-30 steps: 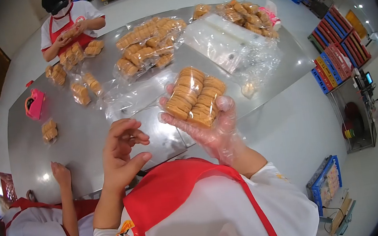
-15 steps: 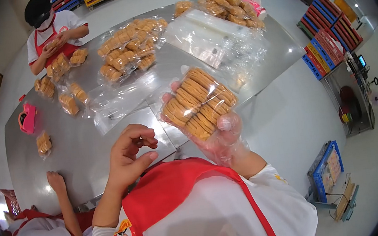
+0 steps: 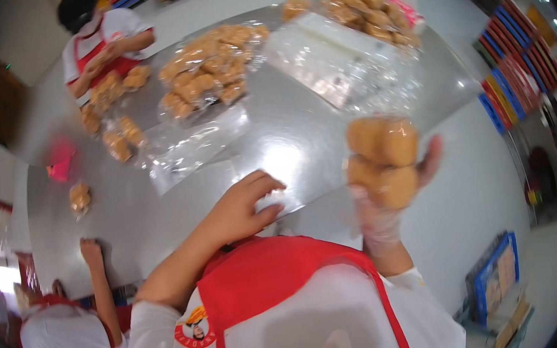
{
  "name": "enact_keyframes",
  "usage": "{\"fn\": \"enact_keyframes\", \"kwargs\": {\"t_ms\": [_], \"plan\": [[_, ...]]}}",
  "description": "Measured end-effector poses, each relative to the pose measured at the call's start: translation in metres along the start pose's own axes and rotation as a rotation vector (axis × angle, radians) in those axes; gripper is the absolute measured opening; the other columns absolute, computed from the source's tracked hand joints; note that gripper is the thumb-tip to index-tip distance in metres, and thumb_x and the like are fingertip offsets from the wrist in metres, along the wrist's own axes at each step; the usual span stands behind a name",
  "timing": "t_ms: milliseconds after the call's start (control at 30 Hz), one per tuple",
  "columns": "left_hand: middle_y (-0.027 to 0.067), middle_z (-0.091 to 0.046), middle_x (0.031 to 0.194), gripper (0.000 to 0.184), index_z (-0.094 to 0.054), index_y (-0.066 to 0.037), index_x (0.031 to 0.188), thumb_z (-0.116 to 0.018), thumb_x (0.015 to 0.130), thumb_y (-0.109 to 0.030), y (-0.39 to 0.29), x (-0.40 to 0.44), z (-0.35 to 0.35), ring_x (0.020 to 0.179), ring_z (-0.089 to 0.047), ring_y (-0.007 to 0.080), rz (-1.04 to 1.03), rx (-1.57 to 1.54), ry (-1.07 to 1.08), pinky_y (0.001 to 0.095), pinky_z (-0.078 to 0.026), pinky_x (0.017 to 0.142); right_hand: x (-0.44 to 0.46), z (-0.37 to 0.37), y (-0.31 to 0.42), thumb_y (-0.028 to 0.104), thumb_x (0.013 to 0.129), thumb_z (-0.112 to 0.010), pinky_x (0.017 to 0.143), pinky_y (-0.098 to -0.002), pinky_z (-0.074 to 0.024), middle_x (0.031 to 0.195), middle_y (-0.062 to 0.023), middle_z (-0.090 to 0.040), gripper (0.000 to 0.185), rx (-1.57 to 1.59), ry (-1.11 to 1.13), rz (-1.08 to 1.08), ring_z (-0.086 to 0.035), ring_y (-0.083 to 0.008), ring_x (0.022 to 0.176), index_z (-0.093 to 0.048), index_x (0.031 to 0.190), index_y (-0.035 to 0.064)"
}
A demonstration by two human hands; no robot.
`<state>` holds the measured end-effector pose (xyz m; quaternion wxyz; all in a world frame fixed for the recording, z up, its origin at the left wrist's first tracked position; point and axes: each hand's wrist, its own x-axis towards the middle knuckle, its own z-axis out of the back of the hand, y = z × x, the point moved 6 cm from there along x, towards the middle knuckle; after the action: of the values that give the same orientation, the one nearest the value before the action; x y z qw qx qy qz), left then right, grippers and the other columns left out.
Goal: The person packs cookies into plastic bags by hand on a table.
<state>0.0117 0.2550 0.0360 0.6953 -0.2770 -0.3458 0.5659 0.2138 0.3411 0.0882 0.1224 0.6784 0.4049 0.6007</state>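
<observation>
Wrapped in clear plastic, a pack of stacked golden biscuits point(image 3: 383, 161) is held up over the right side of the metal table by my right hand point(image 3: 379, 221), which wears a thin clear glove. It is tilted so the round ends of the stacks face me, slightly blurred. My left hand point(image 3: 247, 209) is bare, low over the table's near edge, fingers loosely bent and apart from the thumb, holding nothing. Clear plastic bags point(image 3: 195, 146) lie flat beyond it.
The metal table point(image 3: 286, 121) carries a heap of bagged biscuits point(image 3: 210, 67), a sheaf of clear bags point(image 3: 312, 55), a further biscuit pile point(image 3: 366, 13) and a pink tape dispenser point(image 3: 62, 166). One co-worker point(image 3: 99, 46) stands across; another point(image 3: 68, 332) is at left. Crates point(image 3: 521, 50) stand right.
My right hand has swung the biscuit pack to the right and turned it, from its flat side showing to its end showing. My left hand has moved right. The view has shifted somewhat.
</observation>
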Motion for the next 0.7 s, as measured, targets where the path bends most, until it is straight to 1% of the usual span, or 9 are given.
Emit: {"fn": "enact_keyframes", "kwargs": {"t_ms": [100, 167, 233, 333, 433, 500, 567, 667, 700], "plan": [[0.0169, -0.055, 0.11, 0.034, -0.063, -0.005, 0.111, -0.07, 0.078, -0.01, 0.052, 0.046, -0.002, 0.103, -0.057, 0.0372, -0.142, 0.524, -0.247, 0.0432, -0.051, 0.083, 0.01, 0.026, -0.034, 0.009, 0.066, -0.079, 0.101, -0.0489, -0.0501, 0.14, -0.0156, -0.046, 0.103, 0.452, -0.131, -0.343, -0.052, -0.0352, 0.125, -0.026, 0.153, 0.0172], [0.018, -0.053, 0.109, 0.037, -0.061, -0.006, 0.114, -0.07, 0.079, -0.015, 0.077, 0.086, 0.008, 0.101, -0.054, 0.0376, 0.016, 0.804, -0.254, 0.0446, -0.049, 0.085, 0.01, 0.023, -0.058, 0.008, 0.064, -0.077, 0.099, -0.0534, -0.0505, 0.139, -0.0162, -0.046, 0.099, 0.665, -0.151, -0.504, -0.052, -0.0383, 0.124, -0.03, 0.151, 0.0163], [0.0201, -0.054, 0.112, 0.031, -0.064, -0.008, 0.112, -0.066, 0.082, -0.018, 0.103, 0.114, 0.016, 0.104, -0.054, 0.0395, 0.112, 0.862, -0.28, 0.0442, -0.05, 0.085, -0.003, 0.018, -0.073, 0.008, 0.064, -0.073, 0.097, -0.0585, -0.0506, 0.138, -0.0169, -0.046, 0.094, 0.77, -0.155, -0.642, -0.052, -0.0414, 0.124, -0.034, 0.149, 0.0146], [0.0179, -0.056, 0.118, 0.028, -0.072, -0.004, 0.105, -0.062, 0.082, -0.017, 0.156, 0.143, 0.018, 0.107, -0.055, 0.0359, 0.389, 0.983, -0.277, 0.0437, -0.051, 0.082, -0.025, 0.006, -0.093, 0.012, 0.069, -0.067, 0.094, -0.0634, -0.0501, 0.137, -0.0173, -0.046, 0.089, 0.757, -0.059, -0.761, -0.052, -0.0441, 0.122, -0.032, 0.15, 0.0135], [0.0166, -0.057, 0.121, 0.028, -0.075, -0.001, 0.098, -0.062, 0.079, -0.016, 0.191, 0.148, 0.02, 0.105, -0.056, 0.0315, 0.622, 1.045, -0.205, 0.0409, -0.052, 0.081, -0.042, -0.006, -0.101, 0.014, 0.072, -0.065, 0.093, -0.0624, -0.0508, 0.137, -0.0175, -0.047, 0.086, 0.77, -0.059, -0.9, -0.053, -0.0438, 0.121, -0.03, 0.15, 0.0143], [0.0162, -0.057, 0.119, 0.027, -0.075, -0.002, 0.098, -0.062, 0.079, -0.016, 0.183, 0.139, 0.024, 0.101, -0.056, 0.0307, 0.641, 1.097, -0.197, 0.0378, -0.051, 0.079, -0.055, -0.006, -0.115, 0.015, 0.074, -0.065, 0.093, -0.0613, -0.0515, 0.136, -0.0181, -0.047, 0.085, 0.795, -0.04, -0.969, -0.054, -0.0434, 0.12, -0.029, 0.15, 0.0149], [0.0182, -0.055, 0.119, 0.025, -0.073, -0.001, 0.097, -0.062, 0.079, -0.015, 0.172, 0.127, 0.028, 0.098, -0.055, 0.0316, 0.558, 1.127, -0.343, 0.0359, -0.052, 0.077, -0.062, -0.004, -0.129, 0.017, 0.077, -0.064, 0.094, -0.0591, -0.0519, 0.137, -0.0178, -0.047, 0.082, 0.794, 0.007, -1.008, -0.055, -0.0416, 0.12, -0.029, 0.151, 0.0158], [0.0215, -0.053, 0.118, 0.021, -0.07, 0.0, 0.094, -0.061, 0.08, -0.012, 0.141, 0.108, 0.043, 0.098, -0.055, 0.0332, 0.29, 1.138, -0.445, 0.0355, -0.053, 0.078, -0.073, -0.002, -0.147, 0.02, 0.082, -0.062, 0.096, -0.0554, -0.0523, 0.138, -0.0167, -0.048, 0.078, 0.759, 0.101, -1.045, -0.056, -0.0386, 0.119, -0.029, 0.152, 0.0169], [0.0224, -0.052, 0.119, 0.021, -0.07, 0.0, 0.093, -0.061, 0.079, -0.012, 0.145, 0.1, 0.047, 0.098, -0.054, 0.0333, 0.341, 1.142, -0.447, 0.0361, -0.053, 0.079, -0.076, -0.003, -0.152, 0.02, 0.083, -0.062, 0.096, -0.0551, -0.0525, 0.137, -0.0169, -0.048, 0.077, 0.747, 0.127, -1.058, -0.056, -0.0386, 0.118, -0.029, 0.152, 0.0166]]}}
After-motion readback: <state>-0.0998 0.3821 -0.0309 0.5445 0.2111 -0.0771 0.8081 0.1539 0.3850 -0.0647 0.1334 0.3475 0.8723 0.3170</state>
